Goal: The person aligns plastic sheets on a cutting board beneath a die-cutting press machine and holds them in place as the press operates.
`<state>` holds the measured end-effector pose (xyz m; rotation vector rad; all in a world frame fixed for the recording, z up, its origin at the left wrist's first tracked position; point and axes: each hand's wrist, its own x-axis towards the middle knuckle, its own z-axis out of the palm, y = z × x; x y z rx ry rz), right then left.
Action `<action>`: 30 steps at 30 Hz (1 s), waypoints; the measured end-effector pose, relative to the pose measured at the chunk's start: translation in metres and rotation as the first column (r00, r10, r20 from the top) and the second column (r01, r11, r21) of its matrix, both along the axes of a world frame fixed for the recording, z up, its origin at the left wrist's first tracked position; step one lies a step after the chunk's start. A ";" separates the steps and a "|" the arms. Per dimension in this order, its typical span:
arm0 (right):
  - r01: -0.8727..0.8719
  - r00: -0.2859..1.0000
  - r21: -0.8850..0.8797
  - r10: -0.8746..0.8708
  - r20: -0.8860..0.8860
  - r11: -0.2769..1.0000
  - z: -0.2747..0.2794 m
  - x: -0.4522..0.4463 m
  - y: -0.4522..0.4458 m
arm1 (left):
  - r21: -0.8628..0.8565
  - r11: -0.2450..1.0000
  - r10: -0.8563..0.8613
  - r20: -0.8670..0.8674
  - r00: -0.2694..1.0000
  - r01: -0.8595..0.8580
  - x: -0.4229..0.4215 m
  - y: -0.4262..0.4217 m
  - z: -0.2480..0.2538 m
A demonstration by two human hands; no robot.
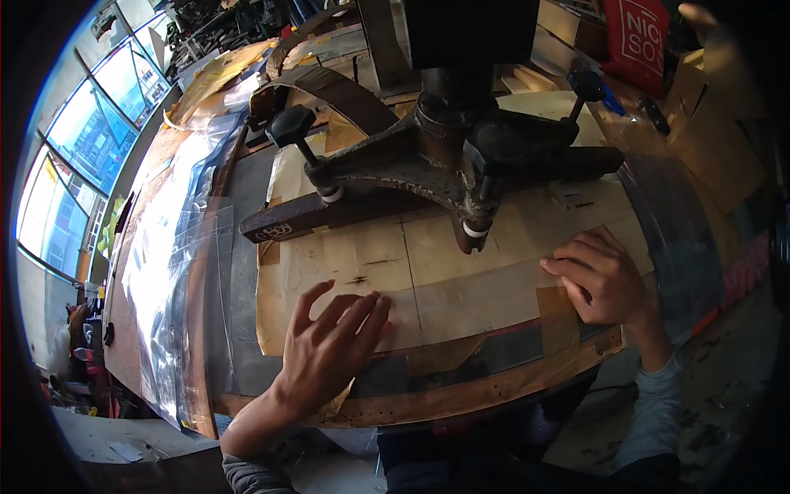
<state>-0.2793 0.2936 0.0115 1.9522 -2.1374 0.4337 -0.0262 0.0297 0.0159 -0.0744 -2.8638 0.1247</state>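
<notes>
My left hand [333, 346] rests with its fingers apart near the front left of a pale sheet [329, 263] marked with a dark vertical line; nothing shows in it. At the sheet's right side is my right hand [597, 276], its fingers curled in and the index fingertip near the thumb; whatever it may hold is too small to make out. Brown tape [558, 319] lies just below it. A dark metal clamp frame [436, 156] with black knobs stands over the sheet, above a dark bar [284, 224] that crosses it.
Clear plastic sheets [177, 272] cover the table's left side, and another plastic sheet [675, 239] hangs at the right. A wooden edge [494, 385] runs along the front. At the back right are a red bag [638, 45] and brown cardboard [716, 140].
</notes>
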 end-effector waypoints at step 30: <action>0.256 0.967 -0.068 -0.256 0.009 0.964 -0.017 -0.009 -0.021 | 0.208 0.927 0.276 0.190 0.942 -0.313 -0.017 -0.005 0.006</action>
